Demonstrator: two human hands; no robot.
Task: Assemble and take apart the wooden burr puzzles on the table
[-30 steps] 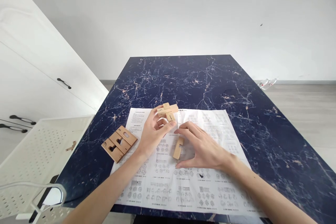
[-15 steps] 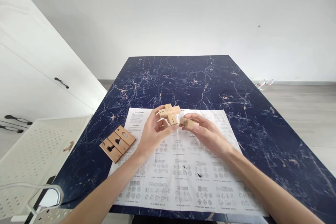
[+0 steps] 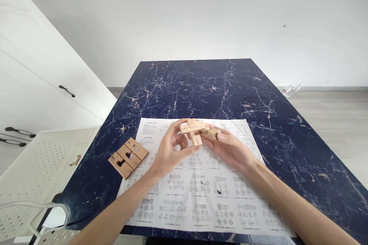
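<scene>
My left hand (image 3: 172, 145) grips a cluster of interlocked wooden puzzle pieces (image 3: 191, 125) between thumb and fingers. Marks like "3" and "1" show on its blocks. Close by on the right, my right hand (image 3: 230, 143) pinches a separate notched wooden puzzle piece (image 3: 213, 134), its end near the cluster; whether the two touch I cannot tell. Both hands are above a printed instruction sheet (image 3: 186, 214) full of small diagrams. To the left of my left hand lie flat wooden pieces (image 3: 128, 157) side by side, numbered and with dark slots, partly over the sheet's edge.
The dark blue marbled table (image 3: 184, 88) stretches away towards the white wall. At the left stand a white cabinet (image 3: 34, 72) with black handles and a perforated white surface (image 3: 37, 157), on which a small wooden piece (image 3: 75, 160) lies.
My left hand has shifted slightly right and turned the cluster, whose lower block now sticks out more. My right hand has turned its piece and brought it nearer the cluster.
</scene>
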